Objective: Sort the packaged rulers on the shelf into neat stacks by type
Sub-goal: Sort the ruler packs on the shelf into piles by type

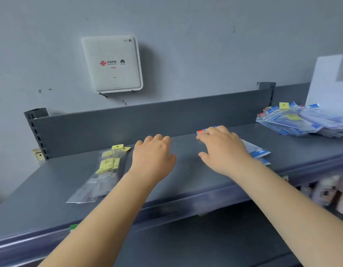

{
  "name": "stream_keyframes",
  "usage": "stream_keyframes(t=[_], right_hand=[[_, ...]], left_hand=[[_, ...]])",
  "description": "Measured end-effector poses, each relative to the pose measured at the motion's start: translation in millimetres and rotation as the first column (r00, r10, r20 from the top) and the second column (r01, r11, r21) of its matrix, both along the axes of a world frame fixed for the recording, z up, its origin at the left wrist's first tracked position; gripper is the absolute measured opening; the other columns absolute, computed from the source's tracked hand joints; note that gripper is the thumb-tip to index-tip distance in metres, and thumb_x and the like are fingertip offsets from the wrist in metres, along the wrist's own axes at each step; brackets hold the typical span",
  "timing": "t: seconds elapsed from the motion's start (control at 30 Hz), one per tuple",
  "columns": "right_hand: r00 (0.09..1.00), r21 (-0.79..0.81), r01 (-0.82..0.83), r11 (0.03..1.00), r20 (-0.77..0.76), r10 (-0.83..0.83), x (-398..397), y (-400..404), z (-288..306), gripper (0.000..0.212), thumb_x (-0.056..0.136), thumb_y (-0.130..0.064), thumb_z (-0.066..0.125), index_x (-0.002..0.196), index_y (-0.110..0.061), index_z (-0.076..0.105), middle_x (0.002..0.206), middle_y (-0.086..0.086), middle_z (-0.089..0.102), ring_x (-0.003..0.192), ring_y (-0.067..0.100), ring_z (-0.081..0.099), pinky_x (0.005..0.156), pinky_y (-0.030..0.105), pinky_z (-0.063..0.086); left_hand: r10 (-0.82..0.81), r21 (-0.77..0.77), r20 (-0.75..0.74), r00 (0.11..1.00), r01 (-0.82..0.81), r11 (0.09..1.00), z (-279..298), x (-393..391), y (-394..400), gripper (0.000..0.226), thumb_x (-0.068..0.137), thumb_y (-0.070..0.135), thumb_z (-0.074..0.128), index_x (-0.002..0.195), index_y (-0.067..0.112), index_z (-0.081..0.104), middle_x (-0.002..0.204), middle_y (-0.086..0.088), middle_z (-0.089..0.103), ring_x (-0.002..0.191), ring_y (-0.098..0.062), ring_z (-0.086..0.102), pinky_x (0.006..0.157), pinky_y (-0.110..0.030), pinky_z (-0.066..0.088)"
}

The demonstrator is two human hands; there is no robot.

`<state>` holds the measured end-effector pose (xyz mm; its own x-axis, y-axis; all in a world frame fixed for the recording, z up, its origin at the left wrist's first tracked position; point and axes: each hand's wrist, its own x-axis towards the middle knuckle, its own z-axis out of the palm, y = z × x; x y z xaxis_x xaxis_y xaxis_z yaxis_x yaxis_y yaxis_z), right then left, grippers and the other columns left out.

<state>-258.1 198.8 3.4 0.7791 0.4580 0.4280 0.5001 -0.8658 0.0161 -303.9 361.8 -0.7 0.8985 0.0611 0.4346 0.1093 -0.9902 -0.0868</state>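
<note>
**Hands over the grey shelf**

I am seeing my left hand (153,157) hovering mid-frame, fingers loosely curled, holding nothing. My right hand (220,149) is pressing curled fingers on blue-and-white packaged rulers (257,151). Yellow-tagged clear ruler packets (103,170) are lying left on the dark grey metal shelf (51,189); a messy blue packet pile (301,120) is sitting upper right.

The shelf (51,199) is matt grey painted metal, smooth. The yellow-tagged ruler packs (103,174) and the blue-printed ruler packs (301,122) lie in glossy clear plastic sleeves. The wall box (112,63) is smooth white plastic.
</note>
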Motion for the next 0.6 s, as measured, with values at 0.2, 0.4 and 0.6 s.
stream_keyframes(t=[0.2, 0.4, 0.6], right_hand=[[0.992, -0.084, 0.114, 0.99, 0.065, -0.109, 18.8, -110.4, 0.8, 0.041, 0.092, -0.031, 0.046, 0.131, -0.021, 0.043, 0.129, -0.001, 0.045, 0.123, 0.023, 0.036, 0.094, 0.036, 0.036], [0.976, -0.106, 0.218, 0.97, 0.053, -0.213, 32.6, -208.9, -1.7, 0.046, 0.093, -0.041, 0.045, 0.134, -0.022, 0.04, 0.134, 0.0, 0.043, 0.127, 0.024, 0.034, 0.098, 0.038, 0.035], [0.956, -0.099, 0.293, 0.951, 0.005, -0.293, 50.6, -277.9, -4.0, 0.05, 0.093, -0.043, 0.043, 0.138, -0.021, 0.037, 0.136, 0.0, 0.042, 0.129, 0.023, 0.033, 0.099, 0.038, 0.035]], left_hand=[[-0.124, -0.009, 0.015, 0.992, 0.124, 0.992, -3.1, 41.9, -113.5, 0.042, 0.093, 0.039, 0.044, 0.13, 0.019, 0.045, 0.124, 0.001, 0.052, 0.114, -0.023, 0.047, 0.091, -0.033, 0.036], [-0.234, 0.006, -0.008, 0.972, 0.234, 0.972, -11.8, 73.3, -217.0, 0.042, 0.093, 0.042, 0.044, 0.128, 0.018, 0.044, 0.126, -0.001, 0.051, 0.118, -0.024, 0.045, 0.095, -0.036, 0.036], [-0.299, 0.006, -0.015, 0.954, 0.3, 0.954, -10.8, 107.6, -281.4, 0.045, 0.092, 0.043, 0.045, 0.129, 0.019, 0.044, 0.126, 0.0, 0.051, 0.117, -0.024, 0.046, 0.093, -0.036, 0.036]])
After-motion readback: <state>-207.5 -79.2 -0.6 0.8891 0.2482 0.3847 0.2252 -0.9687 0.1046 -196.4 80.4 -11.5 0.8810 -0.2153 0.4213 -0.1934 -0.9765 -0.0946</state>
